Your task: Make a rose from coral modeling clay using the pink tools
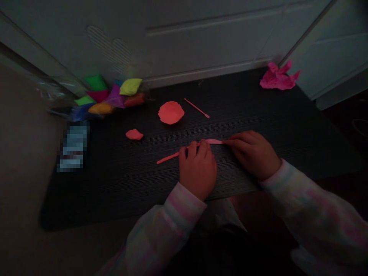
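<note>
A thin coral strip of modelling clay [167, 158] lies slantwise on the dark table. My left hand [198, 168] is bent over it, its fingertips pressing the strip down; the part beneath the fingers is hidden. My right hand [253, 153] pinches the end of a flat, lighter pink modelling tool [215, 142], which looks like a small plastic knife. Its other end reaches to the left fingertips, by the strip. Behind the hands sits a shallow coral clay bowl [171, 112] with an uneven rim. A small clay lump [134, 134] lies to its left.
A thin pink stick tool [197, 108] lies right of the bowl. Several coloured clay packets [115, 96] in clear plastic fill the back left. A blurred-out, phone-like object [73, 145] lies at the left edge, crumpled pink material [280, 76] at the back right. A white panel [201, 42] rises behind the table [115, 184].
</note>
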Demonstrator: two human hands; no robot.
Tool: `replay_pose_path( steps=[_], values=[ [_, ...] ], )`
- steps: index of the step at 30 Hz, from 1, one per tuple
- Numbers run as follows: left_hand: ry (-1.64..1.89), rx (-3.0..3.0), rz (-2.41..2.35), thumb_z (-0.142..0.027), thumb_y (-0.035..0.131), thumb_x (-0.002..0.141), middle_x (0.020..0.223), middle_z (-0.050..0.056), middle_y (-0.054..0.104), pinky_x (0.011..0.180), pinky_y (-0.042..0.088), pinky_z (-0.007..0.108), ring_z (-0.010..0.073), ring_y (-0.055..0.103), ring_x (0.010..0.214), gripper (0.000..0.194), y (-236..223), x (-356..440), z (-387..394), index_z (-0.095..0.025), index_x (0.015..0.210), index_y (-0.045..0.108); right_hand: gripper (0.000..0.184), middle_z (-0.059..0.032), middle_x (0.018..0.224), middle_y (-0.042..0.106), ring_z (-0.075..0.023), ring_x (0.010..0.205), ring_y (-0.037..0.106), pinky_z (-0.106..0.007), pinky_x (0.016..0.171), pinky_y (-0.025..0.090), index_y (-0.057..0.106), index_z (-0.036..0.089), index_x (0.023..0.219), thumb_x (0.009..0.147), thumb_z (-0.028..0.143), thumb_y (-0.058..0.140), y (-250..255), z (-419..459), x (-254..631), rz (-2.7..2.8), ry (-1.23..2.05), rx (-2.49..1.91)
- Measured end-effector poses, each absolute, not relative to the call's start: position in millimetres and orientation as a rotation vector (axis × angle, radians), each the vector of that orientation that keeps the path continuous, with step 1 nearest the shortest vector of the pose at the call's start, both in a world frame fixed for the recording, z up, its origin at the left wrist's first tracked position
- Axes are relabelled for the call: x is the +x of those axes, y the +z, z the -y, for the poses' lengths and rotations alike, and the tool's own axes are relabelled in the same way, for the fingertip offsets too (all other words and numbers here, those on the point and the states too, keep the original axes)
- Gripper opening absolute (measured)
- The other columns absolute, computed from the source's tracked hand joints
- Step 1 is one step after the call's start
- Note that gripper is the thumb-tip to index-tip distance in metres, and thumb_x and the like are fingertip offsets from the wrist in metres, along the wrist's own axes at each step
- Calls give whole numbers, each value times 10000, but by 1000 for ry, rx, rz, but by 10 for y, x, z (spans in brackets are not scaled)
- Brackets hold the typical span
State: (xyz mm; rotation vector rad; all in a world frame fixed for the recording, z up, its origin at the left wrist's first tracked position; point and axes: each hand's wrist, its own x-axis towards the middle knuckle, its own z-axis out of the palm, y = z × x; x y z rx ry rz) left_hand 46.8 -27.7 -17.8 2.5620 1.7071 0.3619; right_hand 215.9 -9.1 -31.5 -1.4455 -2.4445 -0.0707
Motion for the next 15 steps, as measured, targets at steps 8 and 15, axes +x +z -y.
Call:
replay_pose_path(
  steps=[8,15],
  values=[
    [522,2421,-1829,-277,346,779,1173,41,452,846,276,391,219,345,1036,387,-232,396,285,-144,1139,399,245,-72,836,573,-172,765,483,-304,680,412,564,157,939,759,152,399,-341,71,2153,2371,-1,-1403],
    [541,2365,-1977,-269,395,762,995,33,550,777,296,393,209,424,934,259,-267,146,182,-201,973,528,230,-68,840,574,-169,779,509,-310,699,426,558,156,912,763,149,384,-327,41,2133,2221,134,-1445]
  ],
)
